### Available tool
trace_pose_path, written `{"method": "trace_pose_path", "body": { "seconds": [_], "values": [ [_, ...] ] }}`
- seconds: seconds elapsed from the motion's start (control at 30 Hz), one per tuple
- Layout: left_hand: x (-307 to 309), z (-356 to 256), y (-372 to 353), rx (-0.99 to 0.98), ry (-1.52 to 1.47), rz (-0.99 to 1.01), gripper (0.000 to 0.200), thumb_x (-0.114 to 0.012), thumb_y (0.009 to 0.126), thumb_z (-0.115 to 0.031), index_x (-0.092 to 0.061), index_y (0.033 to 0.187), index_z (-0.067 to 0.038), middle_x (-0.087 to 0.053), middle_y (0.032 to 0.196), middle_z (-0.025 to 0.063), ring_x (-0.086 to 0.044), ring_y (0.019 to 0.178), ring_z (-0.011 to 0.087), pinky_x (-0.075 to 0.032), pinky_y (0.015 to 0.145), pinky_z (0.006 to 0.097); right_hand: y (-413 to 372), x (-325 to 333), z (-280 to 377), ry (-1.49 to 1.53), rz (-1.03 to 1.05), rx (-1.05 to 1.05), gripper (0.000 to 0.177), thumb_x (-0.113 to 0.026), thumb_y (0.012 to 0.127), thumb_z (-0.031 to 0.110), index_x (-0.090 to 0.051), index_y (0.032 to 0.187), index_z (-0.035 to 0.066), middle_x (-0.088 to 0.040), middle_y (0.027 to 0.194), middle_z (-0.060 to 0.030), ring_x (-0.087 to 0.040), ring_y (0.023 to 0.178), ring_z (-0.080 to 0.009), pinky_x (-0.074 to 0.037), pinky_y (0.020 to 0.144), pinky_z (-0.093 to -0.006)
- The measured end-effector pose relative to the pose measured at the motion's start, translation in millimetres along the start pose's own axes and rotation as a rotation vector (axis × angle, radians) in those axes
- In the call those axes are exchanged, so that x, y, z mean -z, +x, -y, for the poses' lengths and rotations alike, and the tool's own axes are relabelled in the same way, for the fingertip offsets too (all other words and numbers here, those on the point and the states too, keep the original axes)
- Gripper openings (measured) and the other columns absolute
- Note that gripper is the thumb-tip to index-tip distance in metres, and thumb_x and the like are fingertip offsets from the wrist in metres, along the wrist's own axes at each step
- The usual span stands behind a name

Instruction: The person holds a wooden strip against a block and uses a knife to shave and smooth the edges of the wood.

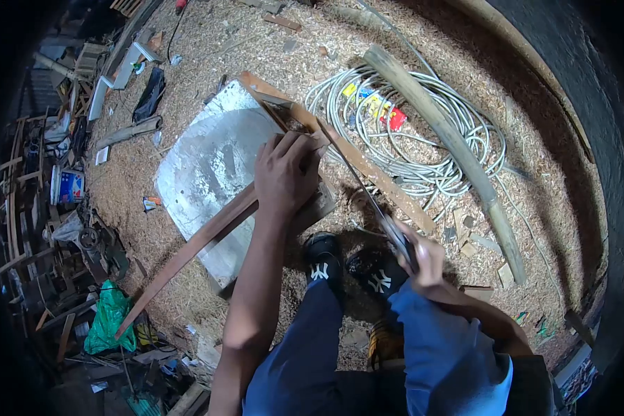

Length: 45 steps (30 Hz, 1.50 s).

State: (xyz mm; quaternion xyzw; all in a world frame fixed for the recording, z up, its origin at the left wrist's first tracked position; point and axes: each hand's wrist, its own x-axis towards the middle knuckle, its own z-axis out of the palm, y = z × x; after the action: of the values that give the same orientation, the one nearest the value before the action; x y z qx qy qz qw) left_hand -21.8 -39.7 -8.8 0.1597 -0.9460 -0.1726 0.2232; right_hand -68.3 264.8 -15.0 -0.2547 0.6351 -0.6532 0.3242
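Note:
My left hand (284, 173) is wrapped round a long reddish-brown wood strip (201, 243), pressing it down over a pale, scuffed block (211, 163). The strip slants from the lower left up to the block. My right hand (423, 256) grips the handle of a saw (367, 194), whose thin blade runs up and left to the wood just beyond my left fingers. Another flat brown board (374, 173) lies diagonally behind the blade. Where the blade meets the wood, the contact is partly hidden by my left hand.
A coiled pale cable (457, 163) lies at the upper right under a bamboo pole (451, 139). Scrap wood and a green plastic bag (111, 319) are at the left. My shoes (322, 260) stand on the shavings just below the block.

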Motion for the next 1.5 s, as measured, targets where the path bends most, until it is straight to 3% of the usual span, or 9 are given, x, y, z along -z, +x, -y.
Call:
{"method": "trace_pose_path", "body": {
  "seconds": [0.17, 0.27, 0.57, 0.8, 0.97, 1.1, 1.33, 1.43, 1.5],
  "values": [
    [3, -3, 2, 0.047, 0.014, 0.054, 0.016, -0.073, 0.077, -0.012, -0.067, 0.092, -0.012, -0.065, 0.092, 0.005, -0.061, 0.089, 0.0298, -0.048, 0.08, 0.0406, 25, -14, 0, 0.019, 0.019, 0.0, 0.049, -0.041, 0.104, 0.026, -0.054, 0.141, -0.004, -0.048, 0.057, 0.0021, -0.041, 0.05, -0.006, -0.035, 0.05, -0.025],
    [4, -4, 5, 0.038, 0.024, 0.021, 0.014, -0.075, 0.077, -0.012, -0.067, 0.088, -0.009, -0.065, 0.088, 0.0066, -0.061, 0.086, 0.0298, -0.049, 0.078, 0.0403, 84, -35, -5, 0.057, -0.037, -0.013, 0.048, -0.04, 0.106, 0.027, -0.054, 0.141, -0.004, -0.047, 0.058, 0.0023, -0.041, 0.052, -0.0063, -0.034, 0.051, -0.0255],
    [3, -4, -1, 0.061, 0.033, 0.057, 0.015, -0.073, 0.077, -0.013, -0.067, 0.091, -0.011, -0.065, 0.091, 0.0049, -0.061, 0.088, 0.03, -0.049, 0.08, 0.0407, -6, 7, 5, 0.07, -0.026, -0.068, 0.054, -0.036, 0.105, 0.034, -0.054, 0.141, -0.003, -0.054, 0.06, 0.0006, -0.045, 0.051, -0.0053, -0.036, 0.049, -0.0236],
    [6, -5, 5, 0.051, 0.029, 0.043, 0.015, -0.074, 0.077, -0.014, -0.067, 0.089, -0.011, -0.065, 0.089, 0.0047, -0.061, 0.087, 0.0296, -0.048, 0.077, 0.0406, 100, -40, -4, 0.038, -0.017, 0.019, 0.051, -0.04, 0.107, 0.036, -0.059, 0.138, -0.001, -0.049, 0.06, 0.0016, -0.043, 0.052, -0.0073, -0.035, 0.051, -0.0253],
    [5, -8, 7, 0.027, 0.031, 0.002, 0.014, -0.076, 0.078, -0.011, -0.067, 0.087, -0.007, -0.064, 0.085, 0.0081, -0.06, 0.082, 0.0313, -0.049, 0.077, 0.0404, 1, -1, 0, 0.037, 0.034, -0.015, 0.055, -0.036, 0.105, 0.032, -0.051, 0.143, -0.005, -0.067, 0.074, -0.0041, -0.043, 0.051, -0.0046, -0.035, 0.05, -0.0235],
    [5, -8, 4, 0.026, 0.02, 0.024, 0.014, -0.076, 0.078, -0.011, -0.066, 0.087, -0.007, -0.064, 0.084, 0.0085, -0.06, 0.082, 0.032, -0.049, 0.077, 0.0401, 10, 4, 2, -0.024, 0.05, -0.031, 0.055, -0.038, 0.103, 0.034, -0.053, 0.143, -0.001, -0.053, 0.057, 0.0016, -0.043, 0.048, -0.0052, -0.035, 0.049, -0.0247],
    [8, -6, 5, 0.03, 0.028, 0.043, 0.014, -0.076, 0.079, -0.014, -0.066, 0.087, -0.007, -0.063, 0.084, 0.0088, -0.059, 0.081, 0.0321, -0.049, 0.076, 0.0402, 87, -36, 1, 0.085, -0.048, -0.054, 0.049, -0.037, 0.108, 0.033, -0.057, 0.14, 0.001, -0.046, 0.057, 0.0022, -0.043, 0.051, -0.007, -0.036, 0.051, -0.026],
    [3, -2, 4, 0.026, 0.022, 0.041, 0.017, -0.074, 0.076, -0.013, -0.066, 0.091, -0.011, -0.065, 0.093, 0.005, -0.061, 0.088, 0.0299, -0.048, 0.078, 0.0413, 18, -11, -11, 0.034, 0.012, -0.018, 0.05, -0.035, 0.106, 0.027, -0.051, 0.143, -0.003, -0.049, 0.057, 0.002, -0.044, 0.052, -0.0053, -0.036, 0.05, -0.024],
    [3, -2, 1, 0.034, 0.03, 0.047, 0.017, -0.074, 0.076, -0.013, -0.066, 0.091, -0.01, -0.065, 0.094, 0.0048, -0.061, 0.089, 0.0298, -0.048, 0.079, 0.0413, -17, 6, -3, 0.091, 0.001, -0.103, 0.054, -0.038, 0.103, 0.029, -0.051, 0.143, -0.004, -0.072, 0.084, -0.0083, -0.044, 0.051, -0.0053, -0.036, 0.05, -0.0219]
  ]
}}
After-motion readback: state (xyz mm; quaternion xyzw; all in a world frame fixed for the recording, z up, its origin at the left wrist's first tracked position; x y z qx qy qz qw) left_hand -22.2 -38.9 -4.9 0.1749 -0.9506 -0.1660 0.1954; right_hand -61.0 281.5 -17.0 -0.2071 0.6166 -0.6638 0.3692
